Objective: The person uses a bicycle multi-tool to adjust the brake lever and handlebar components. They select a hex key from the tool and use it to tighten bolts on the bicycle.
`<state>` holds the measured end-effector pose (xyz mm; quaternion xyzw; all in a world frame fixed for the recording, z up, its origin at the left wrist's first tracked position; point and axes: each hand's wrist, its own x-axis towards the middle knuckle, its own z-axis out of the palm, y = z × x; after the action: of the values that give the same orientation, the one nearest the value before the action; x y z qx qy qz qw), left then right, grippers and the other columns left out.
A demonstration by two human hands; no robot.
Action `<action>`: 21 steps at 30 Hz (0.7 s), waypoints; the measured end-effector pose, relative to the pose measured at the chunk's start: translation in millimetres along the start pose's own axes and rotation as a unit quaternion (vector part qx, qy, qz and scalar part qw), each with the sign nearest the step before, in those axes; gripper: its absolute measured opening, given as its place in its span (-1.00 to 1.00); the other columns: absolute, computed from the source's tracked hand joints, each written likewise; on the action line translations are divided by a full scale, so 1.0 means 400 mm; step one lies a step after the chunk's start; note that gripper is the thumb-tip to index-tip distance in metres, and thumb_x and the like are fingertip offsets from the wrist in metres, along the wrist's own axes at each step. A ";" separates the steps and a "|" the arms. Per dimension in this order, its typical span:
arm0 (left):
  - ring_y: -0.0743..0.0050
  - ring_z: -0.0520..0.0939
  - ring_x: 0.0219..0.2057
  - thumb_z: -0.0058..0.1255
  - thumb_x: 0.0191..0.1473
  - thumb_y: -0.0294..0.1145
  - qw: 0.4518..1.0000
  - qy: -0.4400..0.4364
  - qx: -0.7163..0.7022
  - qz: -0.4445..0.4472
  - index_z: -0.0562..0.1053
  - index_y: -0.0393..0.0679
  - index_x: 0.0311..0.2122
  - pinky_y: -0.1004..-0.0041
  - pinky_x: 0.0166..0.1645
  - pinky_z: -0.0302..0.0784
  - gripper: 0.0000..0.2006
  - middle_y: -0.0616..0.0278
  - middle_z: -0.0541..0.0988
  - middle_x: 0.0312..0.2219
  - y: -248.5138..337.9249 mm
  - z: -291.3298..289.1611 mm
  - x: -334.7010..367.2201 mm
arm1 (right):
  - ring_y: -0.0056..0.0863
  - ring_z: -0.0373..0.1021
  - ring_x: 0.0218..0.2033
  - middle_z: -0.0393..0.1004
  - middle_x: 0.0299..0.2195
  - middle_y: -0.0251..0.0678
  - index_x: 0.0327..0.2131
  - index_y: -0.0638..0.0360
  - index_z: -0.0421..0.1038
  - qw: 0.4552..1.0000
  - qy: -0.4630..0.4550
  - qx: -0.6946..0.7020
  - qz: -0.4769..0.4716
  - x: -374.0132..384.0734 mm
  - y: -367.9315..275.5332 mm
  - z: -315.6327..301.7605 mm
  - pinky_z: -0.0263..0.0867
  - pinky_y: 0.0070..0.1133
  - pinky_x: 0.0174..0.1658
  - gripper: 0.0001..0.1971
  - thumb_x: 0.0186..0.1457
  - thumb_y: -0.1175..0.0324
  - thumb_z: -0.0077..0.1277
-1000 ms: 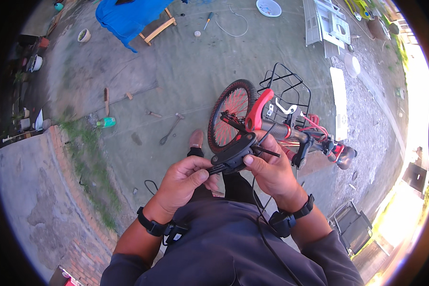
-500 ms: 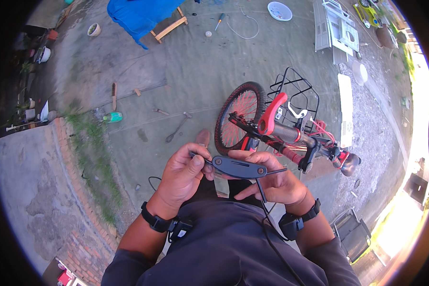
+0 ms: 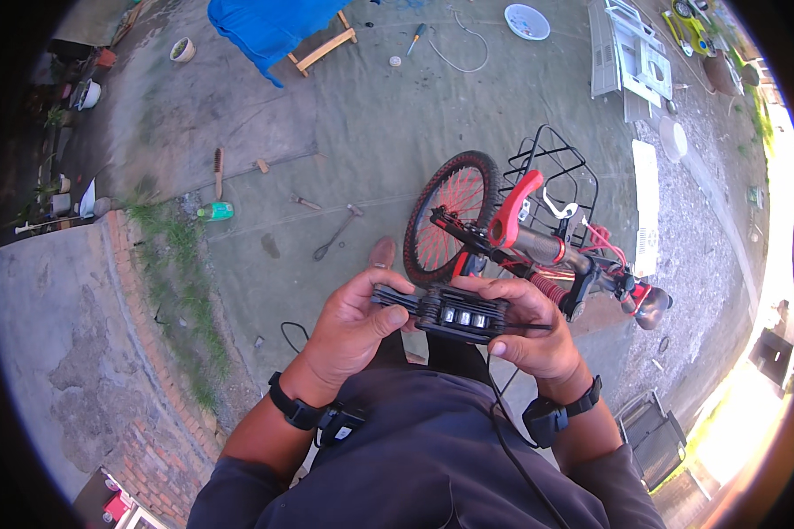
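Observation:
Both hands hold a black folding multi-tool (image 3: 464, 316) in front of my waist. Its open side, with several silver sockets in a row, faces up. My left hand (image 3: 362, 319) pinches the left end between thumb and fingers, where some dark blades stick out. Round the right end my right hand (image 3: 535, 328) closes, thumb below and fingers behind; a thin dark rod points out to the right across it. Just beyond the tool lies a bicycle (image 3: 512, 238) with a red-spoked wheel, a red saddle-like part and a black wire rack.
Beyond my shoe, a hammer (image 3: 353, 210) and a wooden-handled brush (image 3: 219, 172) lie on the green ground sheet. A green bottle (image 3: 216, 212) rests by the grass strip. Farther off are a screwdriver (image 3: 417, 35), a white basin (image 3: 527, 22) and a blue cloth (image 3: 278, 31) over a wooden frame.
The multi-tool has been turned over from its smooth side cover to its socket side. My right hand's fingers have closed more round it; both hands stay near the same place.

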<state>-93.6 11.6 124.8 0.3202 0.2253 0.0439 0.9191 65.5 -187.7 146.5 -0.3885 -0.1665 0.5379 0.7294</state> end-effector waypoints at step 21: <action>0.63 0.57 -0.37 -0.08 0.31 -0.38 0.933 -0.004 0.356 0.048 0.45 -0.29 -0.14 0.55 -0.25 0.50 -0.82 0.28 0.56 -0.39 0.100 0.032 0.026 | -0.47 0.39 0.04 0.44 0.04 -0.18 0.22 0.40 0.20 0.980 0.021 -0.153 0.125 0.015 -0.042 0.017 0.32 -0.51 0.08 -0.46 0.16 0.52 0.00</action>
<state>-76.1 38.6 154.0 0.6368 0.2070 0.0033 0.7427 74.1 -181.4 162.3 -0.5249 -0.1815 0.5843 0.5917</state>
